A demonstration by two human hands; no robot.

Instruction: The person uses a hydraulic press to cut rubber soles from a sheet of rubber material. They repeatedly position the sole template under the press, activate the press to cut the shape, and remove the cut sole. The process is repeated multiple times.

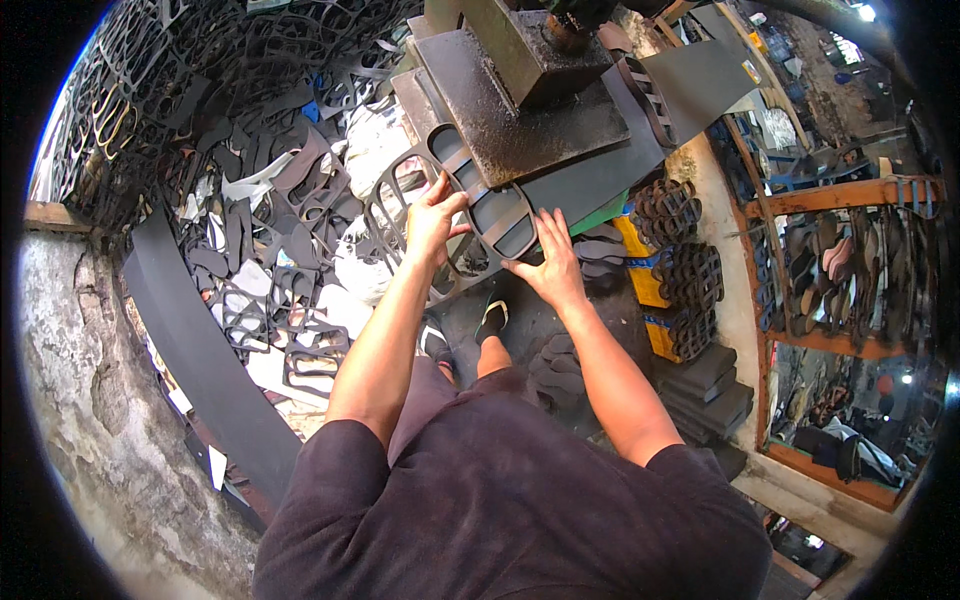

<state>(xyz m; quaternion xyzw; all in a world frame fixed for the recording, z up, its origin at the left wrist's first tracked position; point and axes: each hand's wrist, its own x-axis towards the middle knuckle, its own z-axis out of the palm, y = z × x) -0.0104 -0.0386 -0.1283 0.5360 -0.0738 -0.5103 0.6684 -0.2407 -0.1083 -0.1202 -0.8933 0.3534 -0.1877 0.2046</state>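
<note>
A sole-shaped metal cutting die (508,222) with crossbars lies on a dark grey foam sheet (605,170), its far part beside the edge of a heavy press block (540,130). My left hand (432,222) grips the die's left side, fingers bent over the rim. At the near right end, my right hand (553,262) holds the rim between thumb and fingers. Left of the die hangs foam scrap (385,200) with sole-shaped cutouts. Another die (648,100) stands on the sheet to the right of the press.
Offcuts and cut-out webs (270,230) pile up at the left, with a long dark strip (200,330) before a rough wall (70,320). Yellow crates (648,285) and stacked brown cut pieces (690,275) stand at the right. Wooden-framed shelves (850,205) lie beyond.
</note>
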